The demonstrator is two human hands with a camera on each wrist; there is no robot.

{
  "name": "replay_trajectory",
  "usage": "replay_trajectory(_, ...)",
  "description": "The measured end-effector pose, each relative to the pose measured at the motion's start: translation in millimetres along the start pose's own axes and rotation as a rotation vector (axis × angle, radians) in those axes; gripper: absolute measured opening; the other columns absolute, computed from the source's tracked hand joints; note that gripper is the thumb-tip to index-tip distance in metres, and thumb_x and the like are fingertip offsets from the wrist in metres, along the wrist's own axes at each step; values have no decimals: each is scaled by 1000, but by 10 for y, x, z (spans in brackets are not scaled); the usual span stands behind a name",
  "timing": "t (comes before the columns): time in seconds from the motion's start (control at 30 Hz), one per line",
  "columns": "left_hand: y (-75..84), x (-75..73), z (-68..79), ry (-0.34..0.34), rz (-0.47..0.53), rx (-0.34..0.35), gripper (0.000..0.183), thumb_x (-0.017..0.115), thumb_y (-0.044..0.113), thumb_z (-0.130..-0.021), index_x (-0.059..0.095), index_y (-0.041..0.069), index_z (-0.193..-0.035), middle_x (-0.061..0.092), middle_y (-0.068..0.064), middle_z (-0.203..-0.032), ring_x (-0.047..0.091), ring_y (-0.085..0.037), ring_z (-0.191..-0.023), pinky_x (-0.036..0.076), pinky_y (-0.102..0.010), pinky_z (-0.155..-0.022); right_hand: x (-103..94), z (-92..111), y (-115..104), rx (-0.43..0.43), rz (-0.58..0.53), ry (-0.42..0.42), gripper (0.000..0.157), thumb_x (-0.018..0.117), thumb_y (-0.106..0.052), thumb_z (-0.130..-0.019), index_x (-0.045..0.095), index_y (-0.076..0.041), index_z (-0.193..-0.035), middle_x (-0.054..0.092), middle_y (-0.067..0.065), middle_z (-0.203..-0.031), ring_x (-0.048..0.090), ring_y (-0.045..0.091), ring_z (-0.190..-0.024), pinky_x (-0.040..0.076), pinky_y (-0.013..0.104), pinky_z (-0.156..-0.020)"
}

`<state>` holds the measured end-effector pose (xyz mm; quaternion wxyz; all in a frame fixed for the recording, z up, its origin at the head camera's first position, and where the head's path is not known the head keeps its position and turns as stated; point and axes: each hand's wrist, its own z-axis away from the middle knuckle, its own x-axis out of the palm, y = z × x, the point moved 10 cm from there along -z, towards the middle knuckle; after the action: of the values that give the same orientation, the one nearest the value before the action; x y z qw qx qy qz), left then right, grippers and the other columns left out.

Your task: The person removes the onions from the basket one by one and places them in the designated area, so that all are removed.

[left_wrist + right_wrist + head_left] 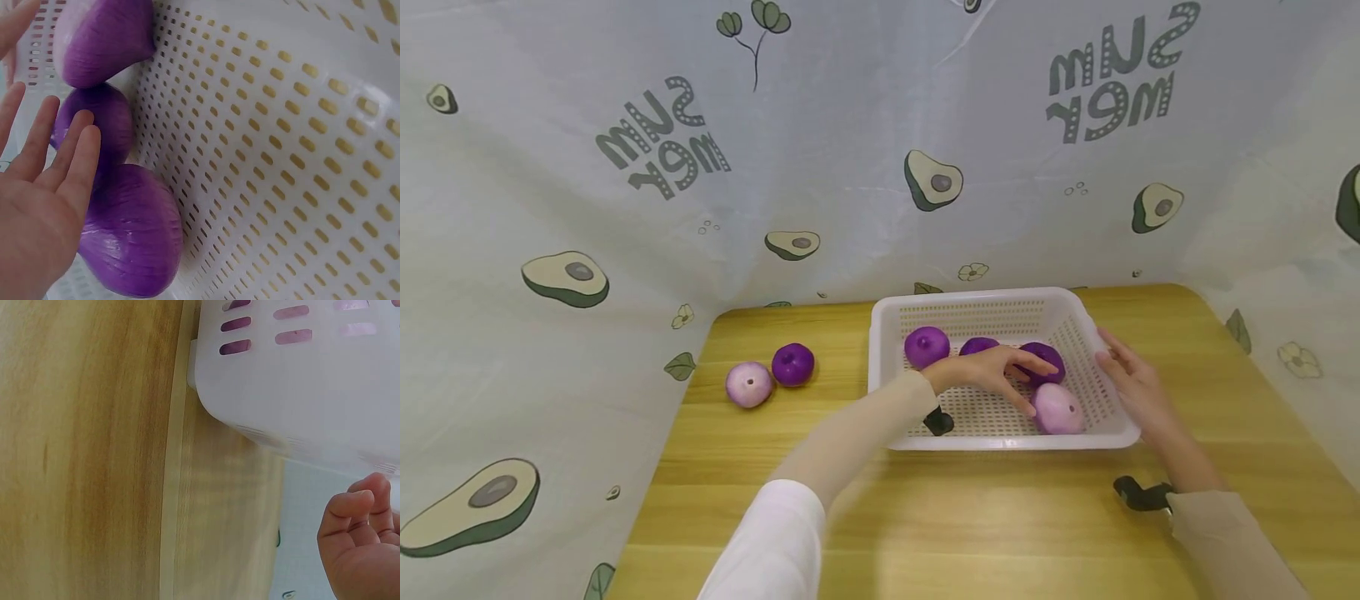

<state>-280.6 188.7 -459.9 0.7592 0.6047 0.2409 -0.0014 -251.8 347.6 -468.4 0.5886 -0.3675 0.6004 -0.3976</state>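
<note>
A white perforated basket stands on the wooden table with several onions inside. Reaching into it from the left, my left hand has its fingers spread over the onions and holds none of them. Its fingertips are close to a dark purple onion and a pale onion. The left wrist view shows straight fingers beside a ribbed purple onion. My right hand is at the basket's right rim from outside, fingers loosely bent in the right wrist view, fingertips right at the edge.
Left of the basket, a pale onion and a purple onion lie side by side on the table. Another purple onion sits at the basket's left end. A printed curtain hangs behind the table.
</note>
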Motion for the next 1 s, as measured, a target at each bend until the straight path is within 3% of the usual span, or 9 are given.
replay_trajectory(0.23, -40, 72, -83, -19, -6, 3, 73, 80, -5, -80, 47, -1, -145, 48, -15, -148, 49, -11, -131, 41, -13, -100, 0, -2, -41, -2, -18, 2, 61, 39, -39, -108, 18, -17, -160, 46, 15, -124, 58, -6, -88, 57, 21, -70)
replay_trajectory(0.37, -71, 116, -133, -35, 8, -14, 75, 80, -5, -80, 46, -2, -146, 47, -14, -149, 55, -8, -121, 44, -13, -97, 3, 1, -55, -11, -29, -2, 60, 40, -38, -108, 19, -17, -160, 47, 12, -121, 59, -5, -88, 57, 22, -70)
replay_trajectory(0.73, -39, 231, -247, -76, -181, -25, 74, 83, 6, -81, 48, 5, -147, 51, -4, -146, 52, -2, -116, 41, -7, -93, -6, -11, -19, -8, -43, 3, 59, 41, -36, -108, 20, -19, -160, 48, 6, -124, 58, -8, -89, 56, 20, -70)
replay_trajectory(1.0, 6, 208, -231, -36, -205, -11, 70, 85, 4, -79, 56, 7, -142, 53, -3, -144, 51, -1, -116, 40, -8, -94, -14, -14, 9, -4, -88, -8, 60, 43, -36, -107, 21, -16, -160, 50, -11, -114, 58, -8, -92, 55, 16, -73)
